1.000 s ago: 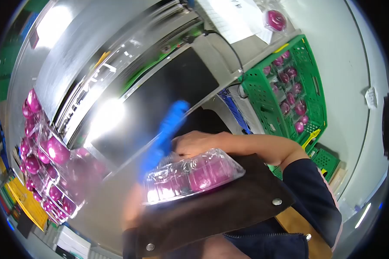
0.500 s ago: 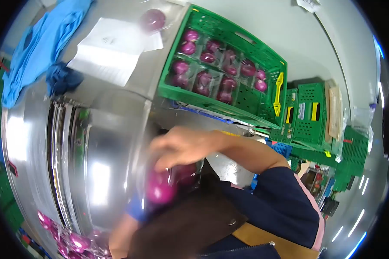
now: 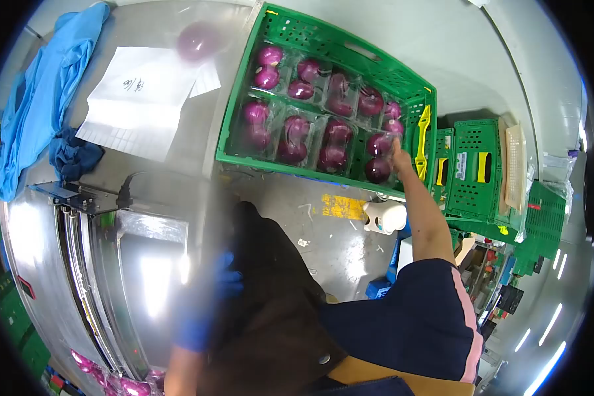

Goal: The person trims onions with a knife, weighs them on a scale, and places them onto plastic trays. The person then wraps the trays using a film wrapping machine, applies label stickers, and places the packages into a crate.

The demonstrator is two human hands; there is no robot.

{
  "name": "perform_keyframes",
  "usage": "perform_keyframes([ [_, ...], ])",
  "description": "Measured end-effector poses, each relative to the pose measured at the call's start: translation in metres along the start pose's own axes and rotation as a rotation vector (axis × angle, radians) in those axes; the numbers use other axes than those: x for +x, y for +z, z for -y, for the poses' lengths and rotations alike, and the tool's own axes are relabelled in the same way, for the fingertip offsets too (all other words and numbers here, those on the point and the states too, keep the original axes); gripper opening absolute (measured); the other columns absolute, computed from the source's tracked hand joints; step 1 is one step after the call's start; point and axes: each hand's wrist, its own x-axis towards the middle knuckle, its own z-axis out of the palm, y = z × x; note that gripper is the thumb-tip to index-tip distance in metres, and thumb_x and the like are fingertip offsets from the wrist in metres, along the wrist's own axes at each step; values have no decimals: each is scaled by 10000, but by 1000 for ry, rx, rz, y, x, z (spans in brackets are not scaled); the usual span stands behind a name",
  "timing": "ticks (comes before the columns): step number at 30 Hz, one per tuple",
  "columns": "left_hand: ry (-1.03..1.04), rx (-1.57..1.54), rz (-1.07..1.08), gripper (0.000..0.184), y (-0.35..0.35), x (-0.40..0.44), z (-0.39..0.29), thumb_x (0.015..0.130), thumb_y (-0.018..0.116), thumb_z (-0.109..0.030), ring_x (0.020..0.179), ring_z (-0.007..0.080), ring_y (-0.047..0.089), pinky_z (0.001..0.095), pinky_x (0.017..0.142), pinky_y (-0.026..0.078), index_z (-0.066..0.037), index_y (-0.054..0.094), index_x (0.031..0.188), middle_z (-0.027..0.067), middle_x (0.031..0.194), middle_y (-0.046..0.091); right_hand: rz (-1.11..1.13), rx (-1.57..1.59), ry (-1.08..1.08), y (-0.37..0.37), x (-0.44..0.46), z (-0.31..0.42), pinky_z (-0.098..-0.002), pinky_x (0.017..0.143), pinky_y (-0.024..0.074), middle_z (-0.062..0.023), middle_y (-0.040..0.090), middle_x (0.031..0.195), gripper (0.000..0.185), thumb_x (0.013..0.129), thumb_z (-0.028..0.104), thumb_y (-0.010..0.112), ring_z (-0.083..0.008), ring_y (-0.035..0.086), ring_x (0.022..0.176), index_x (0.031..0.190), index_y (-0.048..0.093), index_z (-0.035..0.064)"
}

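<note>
Where the green crate's near edge meets its right end, the right hand touches a clear pack, a narrow gap dividing pack from yellow handle. Inside, two glossy, dark purple onions sit near and far. Whether it pinches, I cannot tell (fingers mostly hidden); the left hand, blue-gloved, is too blurred to tell.

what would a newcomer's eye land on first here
Probably the big green crate at upper centre, with two rows of clear packs of shiny purple onions. Next, the right hand at its right end, touching a pack. Then the left hand, blurred in a blue glove, low and left of centre.
</note>
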Motion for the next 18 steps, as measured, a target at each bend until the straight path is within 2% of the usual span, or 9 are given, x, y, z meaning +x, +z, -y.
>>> perform_keyframes([
  [3,-61,-231,47,504,-10,10,6,908,523,-285,1014,308,634,435,874,514,50,504,1284,191,1254,582,-11,40,136,20,29,-28,-344,424,346,-65,515,558,760,847,738,425,-172,479,452,726,622,14],
  [4,-86,-328,79,501,-11,14,6,910,520,-281,1008,308,636,433,872,515,52,503,1283,198,1241,588,-7,-27,156,28,13,-11,-330,427,337,-60,532,581,762,834,756,423,-173,471,459,746,616,24],
  [7,-14,480,7,515,8,13,-16,910,518,-281,986,304,642,421,865,517,55,486,1299,212,1217,597,79,105,170,53,13,-4,-307,415,322,3,443,503,658,859,736,403,-147,443,429,580,472,143],
  [8,1,-130,75,523,-12,22,3,913,510,-285,984,299,641,409,863,517,53,477,1311,204,1206,606,269,129,200,46,56,-39,-358,631,490,-132,645,834,748,859,747,374,-234,632,743,914,632,47],
  [11,14,-115,27,521,0,23,1,917,501,-297,1002,289,634,401,881,507,45,488,1310,187,1201,614,497,379,318,47,78,-57,-495,998,401,-233,440,1387,955,840,770,365,-343,486,1233,1407,364,2],
  [13,-64,-46,97,522,7,23,-1,931,489,-311,1030,242,623,367,922,482,23,483,1332,149,1219,609,571,189,385,40,73,-42,-549,1137,136,-189,85,1567,1069,820,801,334,-367,160,1425,1509,14,49],
  [14,-88,-12,79,515,16,20,-7,939,484,-307,1032,225,620,355,938,471,17,481,1339,137,1227,605,427,28,277,40,57,-29,-538,1119,213,-209,154,1548,1061,801,823,325,-388,265,1383,1513,96,70],
  [16,-109,-101,165,457,12,19,5,966,457,-295,1052,203,601,346,982,438,-35,508,1338,115,1189,624,471,-71,80,41,57,-12,-523,1100,242,-208,204,1510,984,823,770,331,-384,301,1352,1482,150,62],
  [18,10,-116,138,386,4,14,21,967,468,-299,1029,202,606,342,969,445,-96,593,1270,104,1115,647,522,-73,-11,41,77,-5,-508,1081,270,-206,255,1471,908,845,718,337,-380,336,1322,1450,205,53],
])
